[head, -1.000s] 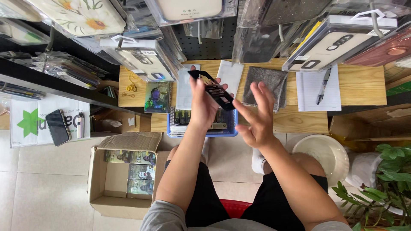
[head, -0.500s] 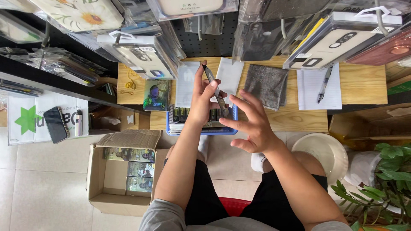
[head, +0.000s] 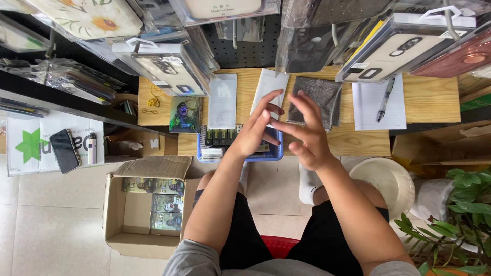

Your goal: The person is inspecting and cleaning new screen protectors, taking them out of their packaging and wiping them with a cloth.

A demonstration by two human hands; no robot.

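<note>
My left hand (head: 254, 134) reaches over a blue tray (head: 276, 155) at the front edge of a wooden desk (head: 429, 99). Its forefinger and thumb are stretched apart toward a white sheet (head: 266, 87). A dark flat piece shows just under its palm by the tray; whether the hand grips it is hidden. My right hand (head: 306, 134) hovers close beside it with fingers spread and nothing in them, in front of a grey cloth (head: 318, 97). The tray holds a row of small dark packs (head: 220, 137).
Packaged phone cases (head: 169, 69) hang overhead. On the desk lie a pad with a pen (head: 383, 99), a clear packet (head: 223, 102) and a picture card (head: 185, 115). An open cardboard box (head: 148, 209) stands on the floor at left, a white bucket (head: 388, 181) and a plant (head: 460, 214) at right.
The dark phone-shaped piece held up flat in my left hand a second ago turned edge-on, and is now out of clear sight. Both hands have drawn closer together over the tray.
</note>
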